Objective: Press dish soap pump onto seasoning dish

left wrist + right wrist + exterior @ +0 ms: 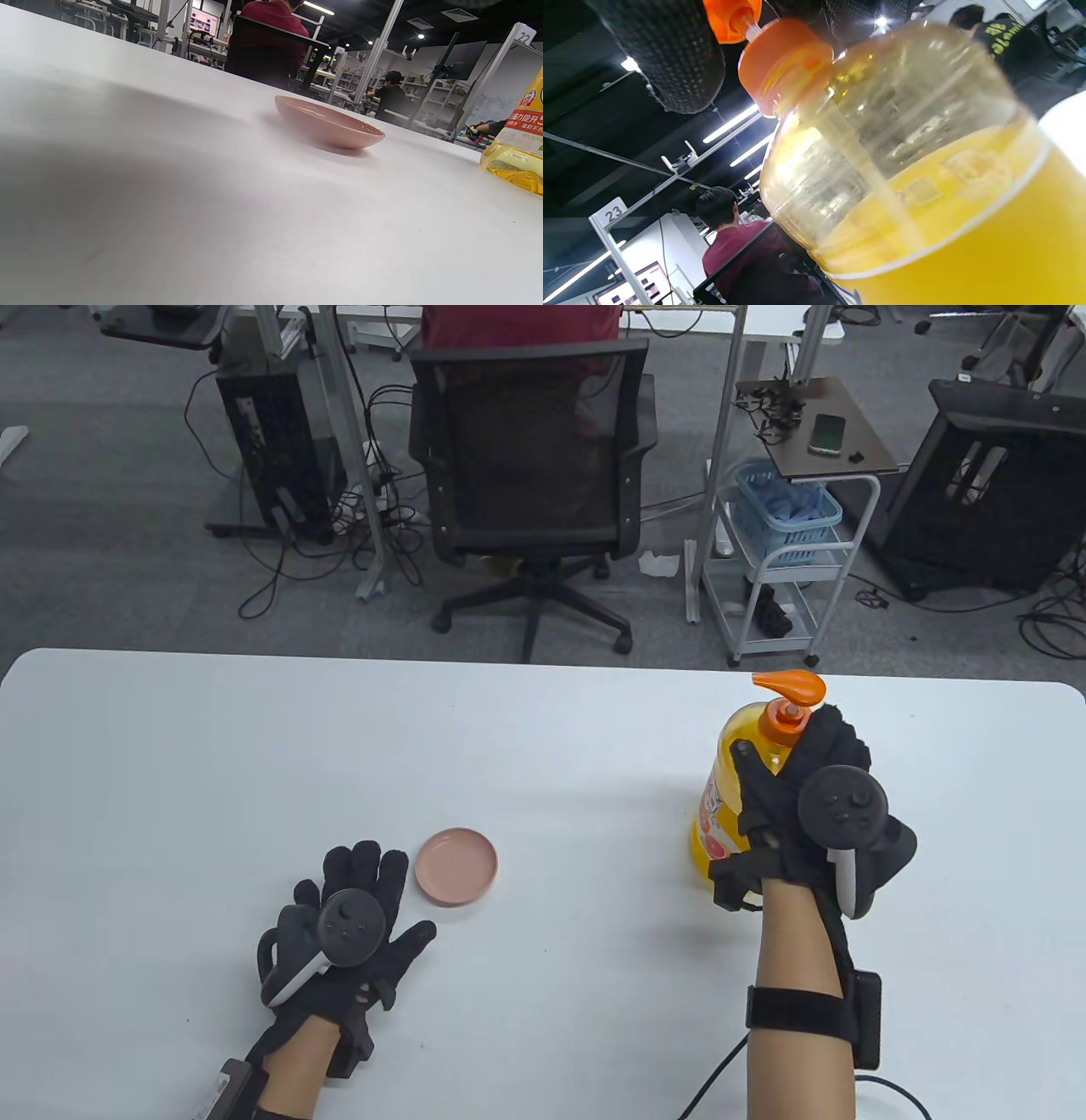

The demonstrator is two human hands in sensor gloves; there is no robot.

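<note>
Dish soap bottle (721,806) stands upright on the white table (170,780), well to the right of the pink seasoning dish (456,866), its orange pump (789,687) pointing left. My right hand (814,806) wraps the bottle's neck and shoulder from behind. My left hand (348,933) lies flat, fingers spread, holding nothing, just left of the dish.

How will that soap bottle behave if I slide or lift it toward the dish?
The soap bottle looks over half full in the right wrist view, so probably heavy. It is tall with its pump on top, so a push up high may tip it. Its smooth plastic could slip in the right hand.
</note>
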